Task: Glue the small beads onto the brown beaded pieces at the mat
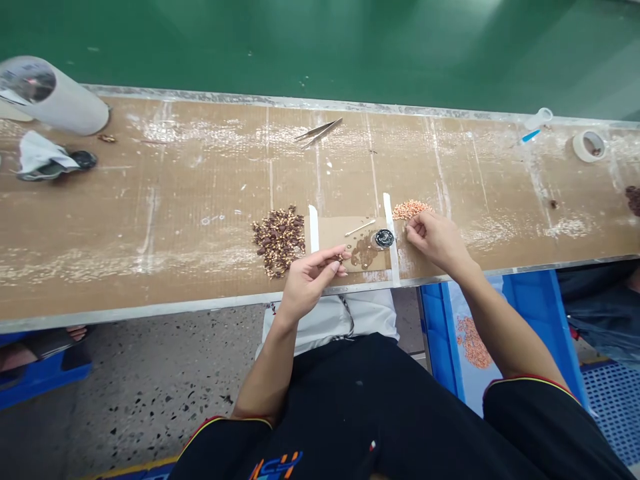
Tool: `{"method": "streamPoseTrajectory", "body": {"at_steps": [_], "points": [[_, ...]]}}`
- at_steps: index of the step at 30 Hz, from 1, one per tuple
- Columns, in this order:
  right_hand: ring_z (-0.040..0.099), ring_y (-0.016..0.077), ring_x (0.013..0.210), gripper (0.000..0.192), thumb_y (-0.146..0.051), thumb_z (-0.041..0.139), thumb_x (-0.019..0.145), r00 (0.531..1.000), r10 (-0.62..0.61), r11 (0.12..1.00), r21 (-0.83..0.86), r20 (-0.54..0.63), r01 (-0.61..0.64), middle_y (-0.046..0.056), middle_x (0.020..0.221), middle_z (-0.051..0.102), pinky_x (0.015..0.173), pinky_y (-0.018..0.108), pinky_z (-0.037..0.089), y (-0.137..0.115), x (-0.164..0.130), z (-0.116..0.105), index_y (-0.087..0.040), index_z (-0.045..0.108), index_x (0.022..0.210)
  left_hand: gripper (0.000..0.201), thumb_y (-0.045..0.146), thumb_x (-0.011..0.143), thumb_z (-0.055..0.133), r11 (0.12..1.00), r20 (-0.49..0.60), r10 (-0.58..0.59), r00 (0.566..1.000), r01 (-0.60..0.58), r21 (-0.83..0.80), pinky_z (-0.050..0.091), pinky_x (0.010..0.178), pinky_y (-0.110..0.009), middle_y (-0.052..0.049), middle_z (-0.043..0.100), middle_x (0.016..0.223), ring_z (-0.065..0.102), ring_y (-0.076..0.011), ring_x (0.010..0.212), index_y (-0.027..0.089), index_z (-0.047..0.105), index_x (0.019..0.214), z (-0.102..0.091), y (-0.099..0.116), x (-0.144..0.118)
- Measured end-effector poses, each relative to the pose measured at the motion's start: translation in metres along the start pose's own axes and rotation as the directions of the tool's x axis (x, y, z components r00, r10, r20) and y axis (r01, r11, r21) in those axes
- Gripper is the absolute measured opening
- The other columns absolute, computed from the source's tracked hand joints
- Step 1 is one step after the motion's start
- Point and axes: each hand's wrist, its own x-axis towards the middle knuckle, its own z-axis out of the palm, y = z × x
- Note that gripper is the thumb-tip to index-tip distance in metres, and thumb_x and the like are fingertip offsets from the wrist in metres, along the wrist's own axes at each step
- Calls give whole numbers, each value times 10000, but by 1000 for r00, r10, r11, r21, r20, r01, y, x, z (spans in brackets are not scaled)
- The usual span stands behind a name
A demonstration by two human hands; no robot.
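I am looking down on the long brown workbench (175,220), which is running the full width of the view, with a blue crate (530,313) sitting below its near edge on the right. A white roll (55,97) is lying at the far left of the bench. Near the middle, a heap of dark brown parts (279,240) is lying just left of a small cardboard pad (345,230) taped down by two white strips. My left hand (310,280) is hovering over the pad's near edge, fingers pinched nearly closed on one tiny dark piece (341,257). My right hand (435,237) is resting beside a small pile of pink parts (409,209), fingertips curled together at the pile's edge; I cannot tell whether they are gripping anything. A small black dish (384,237) is sitting on the pad between my hands. Tweezers (320,132) are lying well apart at the far side.
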Motion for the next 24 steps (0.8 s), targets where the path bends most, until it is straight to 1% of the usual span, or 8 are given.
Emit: {"method": "streamPoseTrajectory", "body": {"at_steps": [3, 8, 10, 14, 16, 19, 24], "points": [[558, 207, 636, 171, -262, 614, 851, 1000, -16, 1000, -8, 16, 16, 17, 681, 602, 664, 349, 455, 1, 1, -2, -274, 480, 744, 362, 389, 884, 825, 1000, 22, -13, 1000, 13, -5, 693, 772, -306, -130, 854, 1074, 781, -162, 752, 168, 839, 1171, -2, 0, -1], [527, 207, 638, 200, -232, 592, 837, 995, -61, 998, -22, 85, 63, 14, 660, 555, 656, 340, 436, 0, 6, -10, -279, 430, 730, 370, 380, 902, 809, 1000, 54, -28, 998, 29, -11, 701, 786, -306, -135, 849, 1109, 793, -158, 770, 168, 825, 1206, -3, 0, -1], [503, 197, 623, 200, -238, 589, 845, 993, -49, 999, 1, 111, 49, 6, 653, 536, 644, 336, 423, -3, 6, -14, -277, 430, 731, 365, 373, 911, 800, 1000, 54, -22, 998, 23, -16, 704, 796, -306, -136, 847, 1123, 796, -157, 781, 170, 823, 1213, -3, -1, 0], [461, 174, 584, 172, -290, 568, 903, 986, 15, 993, 115, 168, -35, -13, 631, 511, 603, 323, 390, -10, 2, -21, -265, 481, 757, 348, 351, 916, 794, 999, 60, -4, 998, 6, -38, 703, 796, -289, -128, 850, 1104, 797, -150, 779, 173, 825, 1213, -3, -1, 0], [451, 167, 583, 183, -318, 561, 922, 986, 23, 985, 167, 167, -51, -16, 626, 507, 593, 318, 379, -16, 0, -23, -260, 498, 760, 346, 350, 911, 800, 999, 66, -10, 998, 12, -37, 705, 788, -295, -127, 850, 1090, 797, -156, 777, 168, 828, 1204, -3, -1, 0], [445, 159, 582, 188, -322, 571, 915, 991, -9, 981, 194, 133, -17, -21, 624, 505, 585, 313, 371, -30, -4, -27, -260, 501, 752, 343, 354, 902, 812, 999, 76, -19, 997, 22, -42, 708, 780, -302, -124, 851, 1072, 794, -161, 773, 166, 833, 1188, -3, 1, 0], [488, 170, 607, 172, -285, 573, 900, 992, -98, 989, 123, 84, 87, 0, 670, 554, 605, 316, 404, -55, -7, -28, -268, 483, 755, 329, 357, 890, 826, 997, 87, -21, 996, 28, -75, 705, 754, -288, -117, 849, 1040, 787, -156, 765, 167, 836, 1159, -3, 1, -1]]}}
